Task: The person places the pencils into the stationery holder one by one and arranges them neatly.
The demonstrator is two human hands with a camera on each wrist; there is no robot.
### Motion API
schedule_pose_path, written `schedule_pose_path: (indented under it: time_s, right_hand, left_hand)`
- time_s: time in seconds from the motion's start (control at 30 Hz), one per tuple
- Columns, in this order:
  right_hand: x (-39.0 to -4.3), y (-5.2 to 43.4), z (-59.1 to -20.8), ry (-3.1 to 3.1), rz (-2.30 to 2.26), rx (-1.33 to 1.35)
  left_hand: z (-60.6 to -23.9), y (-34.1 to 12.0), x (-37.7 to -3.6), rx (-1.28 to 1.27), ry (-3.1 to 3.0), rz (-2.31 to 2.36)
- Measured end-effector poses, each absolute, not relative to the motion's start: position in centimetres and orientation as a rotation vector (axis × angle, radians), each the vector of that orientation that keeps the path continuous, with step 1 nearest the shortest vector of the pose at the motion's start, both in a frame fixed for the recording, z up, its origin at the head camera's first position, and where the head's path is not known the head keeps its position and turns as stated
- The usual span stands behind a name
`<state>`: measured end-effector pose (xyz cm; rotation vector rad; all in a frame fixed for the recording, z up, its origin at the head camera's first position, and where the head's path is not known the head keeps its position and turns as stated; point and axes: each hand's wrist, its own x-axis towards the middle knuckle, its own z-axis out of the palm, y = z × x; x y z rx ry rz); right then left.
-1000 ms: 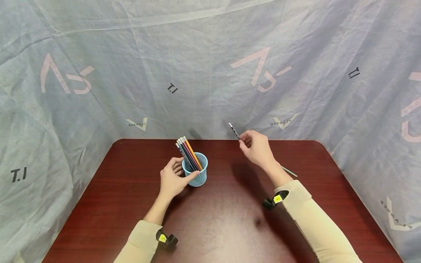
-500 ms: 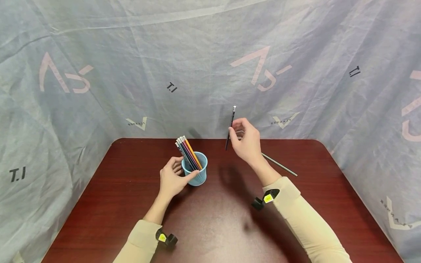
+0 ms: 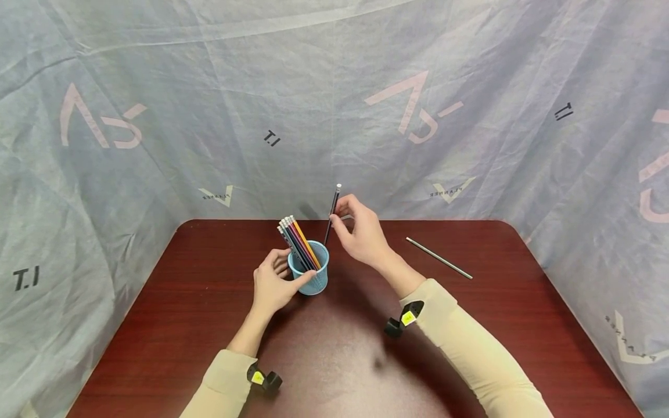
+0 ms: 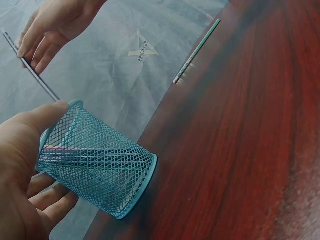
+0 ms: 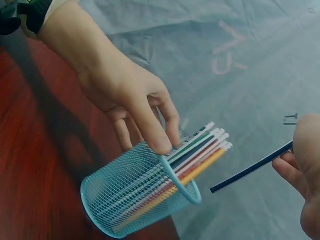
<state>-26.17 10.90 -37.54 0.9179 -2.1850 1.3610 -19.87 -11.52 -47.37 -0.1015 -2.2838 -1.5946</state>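
Note:
A light blue mesh cup (image 3: 312, 273) (image 4: 95, 159) (image 5: 135, 195) stands on the dark red table (image 3: 366, 348) and holds several coloured pencils (image 3: 298, 241) (image 5: 192, 155). My left hand (image 3: 274, 284) (image 5: 125, 95) grips the cup's side, thumb on its rim. My right hand (image 3: 363, 232) (image 4: 52, 25) pinches a dark pencil (image 3: 331, 213) (image 5: 250, 170) (image 4: 30, 70), held nearly upright, with its lower end just above the cup's right rim. A grey pencil (image 3: 439, 258) (image 4: 197, 50) lies alone on the table to the right.
A grey-blue printed cloth (image 3: 334, 104) hangs as a backdrop behind and beside the table. The table's far edge (image 3: 418, 221) runs close behind the cup. Small black trackers with yellow tags sit on both wrists.
My right hand has carried the dark pencil left from the table's right half to just above the cup, turning it upright. The left hand and cup have stayed put.

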Motion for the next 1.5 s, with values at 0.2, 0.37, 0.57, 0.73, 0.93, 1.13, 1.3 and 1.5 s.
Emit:
schedule_pose_path:
  time_s: [0.2,0.37,0.57,0.73,0.93,1.13,1.3,1.5]
  right_hand:
    - [-26.3,9.5,-38.2,-2.245,1.329,0.985]
    - [-26.4,8.8,-39.1,-2.342,1.248,0.991]
    - [-26.7,8.5,-40.3,-2.42,1.177,0.975]
    - [-27.1,8.2,-40.9,-2.464,1.134,0.976]
    - [-27.3,7.7,-41.7,-2.488,1.081,1.002]
    - [-27.2,7.5,-41.9,-2.503,1.002,1.021]
    - [-27.2,7.3,-41.6,-2.502,0.93,1.018]
    - [-27.2,6.9,-41.3,-2.542,0.871,1.004]
  left_hand:
    - [-47.4,-11.6,-20.0,-0.123,-2.273,-1.578]
    - [-47.4,-11.6,-20.0,-0.117,-2.277,-1.579]
    - [-47.3,-11.5,-19.9,-0.13,-2.279,-1.582]
    - [-47.3,-11.5,-19.9,-0.134,-2.284,-1.572]
    - [-47.5,-11.6,-19.9,-0.136,-2.278,-1.579]
    - [-47.5,-11.6,-19.8,-0.14,-2.276,-1.578]
    - [-47.5,-11.6,-19.9,-0.136,-2.276,-1.584]
    - [-47.5,-11.5,-19.9,-0.142,-2.252,-1.593]
